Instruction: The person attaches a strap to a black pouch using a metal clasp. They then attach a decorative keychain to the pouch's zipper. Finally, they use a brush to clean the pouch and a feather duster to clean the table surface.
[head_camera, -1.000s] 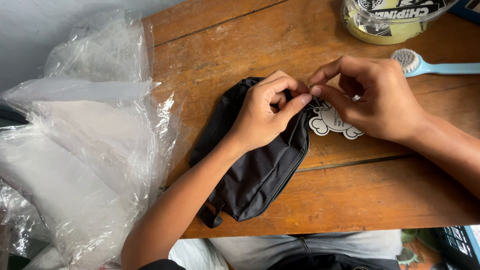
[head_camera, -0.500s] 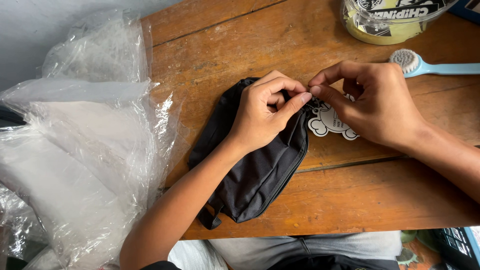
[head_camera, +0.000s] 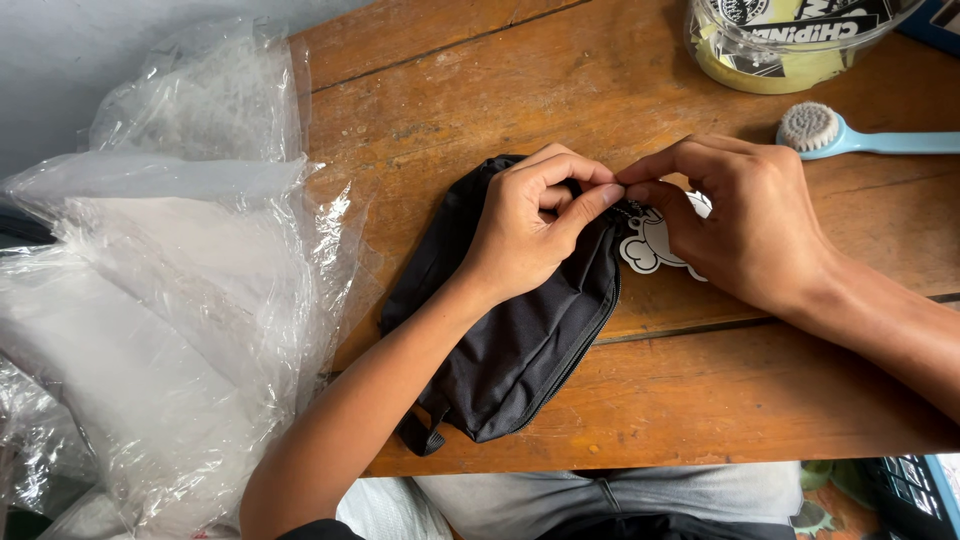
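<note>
We pinch the fingers of our left hand (head_camera: 530, 235) and right hand (head_camera: 745, 225) together on the black pouch (head_camera: 520, 350) zipper end atop the desk (head_camera: 700, 400).

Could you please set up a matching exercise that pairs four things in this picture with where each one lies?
Things:
1. black fabric zip pouch
2. crumpled clear plastic bags
3. light blue plastic brush with white bristles
4. clear plastic jar holding stickers

Places:
A. top edge, right of centre
B. under both hands, mid-table
C. left of the wooden table
D. just below the jar

Pairs: 1-B, 2-C, 3-D, 4-A
</note>
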